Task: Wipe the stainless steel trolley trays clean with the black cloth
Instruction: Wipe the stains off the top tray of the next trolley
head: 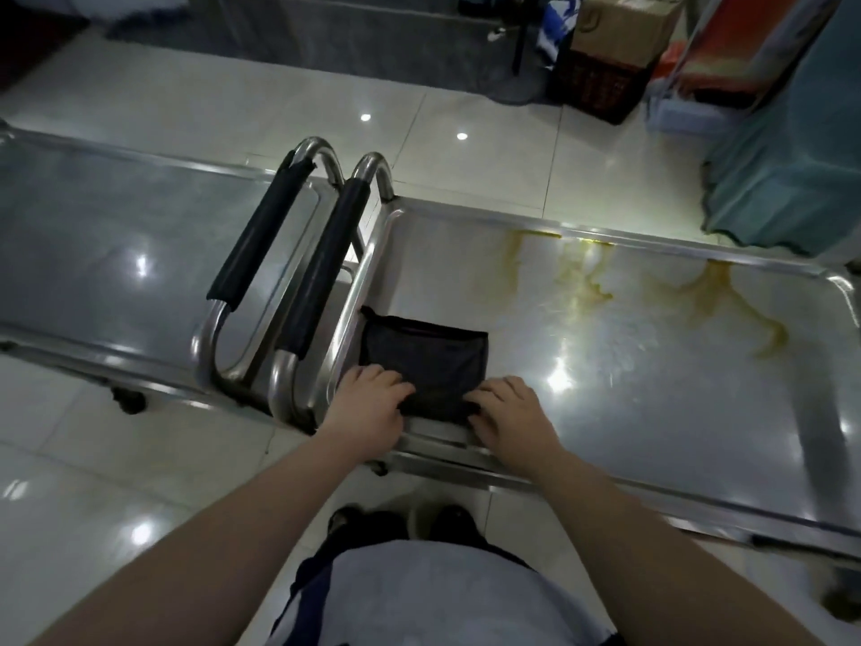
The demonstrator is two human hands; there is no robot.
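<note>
Black cloth (426,354): folded, flat in near-left corner of right trolley tray (652,412); long axis 9-to-3. Left hand (368,403), right hand (510,412): fingers (395,382) curled, gripping cloth's 6 o'clock edge, one hand per corner. Yellow stains (582,272): 1–2 o'clock from cloth, well apart; right hand nearer.

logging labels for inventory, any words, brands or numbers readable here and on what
None can be read.
box: dark mark on its side, too blurred to read.
blue and white bag: print too blurred to read.
cloth, left tray, right tray: no marking shows.
</note>
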